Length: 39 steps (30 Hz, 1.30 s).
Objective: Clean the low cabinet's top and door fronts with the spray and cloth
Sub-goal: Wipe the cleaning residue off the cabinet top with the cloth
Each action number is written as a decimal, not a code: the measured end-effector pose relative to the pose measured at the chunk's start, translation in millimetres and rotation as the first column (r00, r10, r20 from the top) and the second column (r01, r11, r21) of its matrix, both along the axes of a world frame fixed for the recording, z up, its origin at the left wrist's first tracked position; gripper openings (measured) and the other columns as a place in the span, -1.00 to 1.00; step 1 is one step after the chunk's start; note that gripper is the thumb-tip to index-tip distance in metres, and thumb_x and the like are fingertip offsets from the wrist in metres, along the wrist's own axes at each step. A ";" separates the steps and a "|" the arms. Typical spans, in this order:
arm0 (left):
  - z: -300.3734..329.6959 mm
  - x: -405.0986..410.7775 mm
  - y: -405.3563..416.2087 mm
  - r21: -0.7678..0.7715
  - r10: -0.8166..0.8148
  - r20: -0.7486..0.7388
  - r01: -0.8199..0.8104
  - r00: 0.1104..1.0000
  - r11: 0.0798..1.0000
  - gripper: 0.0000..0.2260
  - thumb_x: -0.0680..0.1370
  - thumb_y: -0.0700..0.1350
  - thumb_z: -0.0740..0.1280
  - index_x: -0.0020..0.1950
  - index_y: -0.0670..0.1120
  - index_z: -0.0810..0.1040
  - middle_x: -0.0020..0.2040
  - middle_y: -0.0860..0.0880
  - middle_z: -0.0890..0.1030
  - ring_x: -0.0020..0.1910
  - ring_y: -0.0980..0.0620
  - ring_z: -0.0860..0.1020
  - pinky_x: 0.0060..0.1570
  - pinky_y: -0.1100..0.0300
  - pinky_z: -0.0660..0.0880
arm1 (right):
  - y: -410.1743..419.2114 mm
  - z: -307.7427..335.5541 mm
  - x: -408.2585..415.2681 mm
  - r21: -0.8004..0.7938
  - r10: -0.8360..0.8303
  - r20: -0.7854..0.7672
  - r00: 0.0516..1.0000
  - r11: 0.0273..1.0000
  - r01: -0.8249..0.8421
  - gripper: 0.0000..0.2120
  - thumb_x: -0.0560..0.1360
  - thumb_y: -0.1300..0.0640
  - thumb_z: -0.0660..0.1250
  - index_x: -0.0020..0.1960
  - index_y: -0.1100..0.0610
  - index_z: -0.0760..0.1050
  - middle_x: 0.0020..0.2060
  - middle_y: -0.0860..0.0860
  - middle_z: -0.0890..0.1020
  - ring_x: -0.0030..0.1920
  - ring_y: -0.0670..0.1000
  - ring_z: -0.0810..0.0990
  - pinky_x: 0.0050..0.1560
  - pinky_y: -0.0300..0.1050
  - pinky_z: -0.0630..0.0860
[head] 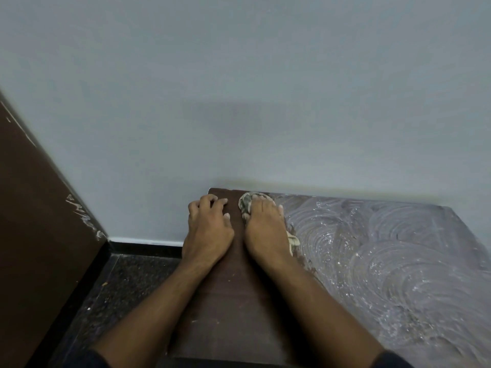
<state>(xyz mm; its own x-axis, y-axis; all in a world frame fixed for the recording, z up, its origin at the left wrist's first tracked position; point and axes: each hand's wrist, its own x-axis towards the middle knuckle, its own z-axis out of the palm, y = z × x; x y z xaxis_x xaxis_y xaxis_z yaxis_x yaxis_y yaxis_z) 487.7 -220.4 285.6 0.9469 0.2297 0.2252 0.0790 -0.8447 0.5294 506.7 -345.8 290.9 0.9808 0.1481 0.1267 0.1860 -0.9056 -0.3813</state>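
The low cabinet's dark brown top (233, 301) fills the lower middle and right. Its right part carries swirled, foamy white wipe marks (385, 256). My right hand (263, 229) presses flat on a crumpled pale cloth (245, 203) near the back left corner of the top. The cloth shows past my fingertips and beside my wrist. My left hand (208, 229) rests on the top's left edge, fingers curled and spread, with nothing in it. The spray bottle and the door fronts are out of view.
A grey-blue wall (239, 88) rises right behind the cabinet. A dark brown door or panel (39, 235) with scuffed edges stands at the left. Dark speckled floor (119, 288) with a black skirting lies between the panel and the cabinet.
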 end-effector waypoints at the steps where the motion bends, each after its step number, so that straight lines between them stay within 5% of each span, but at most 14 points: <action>1: 0.3 0.5 0.1 -0.007 0.003 -0.004 -0.003 1.000 1.000 -0.63 0.62 -0.07 0.21 0.43 -0.05 0.44 0.39 0.00 0.35 0.40 -0.04 0.20 0.36 0.03 0.34 | -2.0 -1.2 -17.8 0.004 0.005 0.010 1.000 1.000 -0.005 -0.53 0.66 0.10 0.13 0.55 0.16 0.21 0.49 0.11 0.36 0.52 0.09 0.24 0.59 0.05 -0.03; 6: 2.3 -0.6 -0.9 -0.004 -0.001 -0.005 0.001 1.000 1.000 -0.62 0.64 0.02 0.18 0.43 -0.06 0.44 0.39 0.01 0.36 0.41 -0.03 0.20 0.37 0.04 0.33 | -30.4 -24.2 -133.2 -0.004 0.013 0.193 0.981 1.000 -0.013 -0.53 0.48 0.05 0.14 0.34 0.17 0.47 0.22 0.10 0.66 0.34 0.09 0.48 0.49 -0.03 0.11; 9: 3.7 -0.5 -1.2 -0.022 0.001 -0.010 -0.002 1.000 1.000 -0.58 0.64 0.09 0.18 0.42 -0.07 0.45 0.39 0.00 0.38 0.42 -0.04 0.22 0.37 0.01 0.35 | -45.6 -30.4 -166.0 0.005 0.019 0.230 0.973 1.000 -0.021 -0.66 0.64 0.01 0.04 0.27 0.14 0.43 0.11 0.09 0.71 0.26 0.07 0.46 0.44 -0.03 0.06; 13: 10.8 -5.7 -0.8 -0.078 0.000 -0.035 -0.003 0.999 0.997 -0.60 0.63 0.07 0.21 0.41 -0.08 0.46 0.38 -0.03 0.42 0.41 -0.07 0.25 0.40 0.00 0.33 | -42.3 -20.0 -138.9 -0.031 0.006 0.132 0.991 1.000 -0.002 -0.54 0.52 0.06 0.12 0.38 0.16 0.46 0.29 0.09 0.62 0.36 0.09 0.53 0.54 -0.04 -0.02; 17: 24.5 -22.7 -0.4 -0.032 -0.028 -0.074 0.025 0.997 0.999 -0.59 0.62 0.00 0.27 0.44 -0.09 0.44 0.41 -0.08 0.39 0.43 -0.10 0.29 0.44 -0.01 0.29 | -32.5 4.8 -104.3 0.020 0.023 0.056 0.998 0.999 -0.024 -0.50 0.67 0.10 0.10 0.59 0.13 0.16 0.56 0.06 0.27 0.59 0.04 0.13 0.56 -0.05 -0.23; 19: 28.7 -34.7 5.9 -0.073 -0.015 -0.082 0.009 0.996 0.997 -0.61 0.61 -0.09 0.28 0.44 -0.08 0.44 0.41 -0.08 0.38 0.43 -0.09 0.32 0.45 0.01 0.30 | -35.0 4.8 -114.4 0.029 0.045 0.047 0.998 0.998 -0.047 -0.49 0.68 0.10 0.08 0.61 0.13 0.12 0.58 0.07 0.24 0.61 0.05 0.09 0.54 -0.07 -0.27; 24: 31.1 -57.9 24.5 -0.224 0.044 -0.068 -0.059 0.997 0.973 -0.66 0.63 -0.14 0.27 0.41 -0.05 0.47 0.39 -0.05 0.45 0.33 -0.02 0.47 0.34 0.07 0.42 | -49.1 -10.2 -165.8 -0.026 0.139 0.048 0.989 0.990 -0.138 -0.52 0.46 0.04 0.12 0.30 0.14 0.54 0.19 0.06 0.67 0.24 0.09 0.65 0.40 -0.02 0.23; 26: 33.3 -60.9 26.9 -0.261 0.054 -0.075 -0.072 0.996 0.963 -0.65 0.64 -0.14 0.25 0.43 -0.07 0.46 0.39 -0.05 0.49 0.28 -0.01 0.51 0.28 0.10 0.45 | -45.4 -10.1 -158.9 -0.035 0.144 0.029 0.989 0.989 -0.143 -0.54 0.49 0.07 0.15 0.33 0.15 0.54 0.26 0.06 0.64 0.31 0.08 0.60 0.51 -0.06 0.21; 30: 40.0 -61.7 27.2 -0.332 0.098 -0.100 -0.126 0.990 0.935 -0.63 0.63 -0.15 0.25 0.44 -0.08 0.45 0.37 -0.04 0.54 0.29 -0.01 0.53 0.20 0.22 0.39 | -18.2 4.7 -112.4 0.074 0.258 0.020 0.966 0.963 -0.259 -0.52 0.67 0.12 0.13 0.58 0.12 0.20 0.56 0.03 0.27 0.59 0.03 0.13 0.57 -0.07 -0.16; 33: 40.9 -58.8 23.9 -0.321 0.065 -0.096 -0.093 0.993 0.942 -0.63 0.61 -0.16 0.28 0.43 -0.08 0.46 0.36 -0.03 0.56 0.28 0.00 0.55 0.20 0.24 0.40 | -4.4 6.1 -71.9 0.082 0.285 0.017 0.958 0.955 -0.286 -0.54 0.65 0.12 0.16 0.54 0.12 0.26 0.52 0.05 0.33 0.56 0.03 0.20 0.58 0.01 -0.06; 39: 36.4 -48.1 18.1 -0.154 -0.069 -0.013 0.067 0.998 0.986 -0.69 0.59 -0.16 0.32 0.34 -0.05 0.55 0.31 -0.01 0.54 0.28 0.03 0.50 0.35 0.14 0.42 | 2.0 8.3 -3.2 0.057 0.076 0.018 0.997 0.995 -0.077 -0.58 0.66 0.10 0.15 0.50 0.16 0.29 0.47 0.10 0.40 0.51 0.08 0.27 0.57 0.09 -0.04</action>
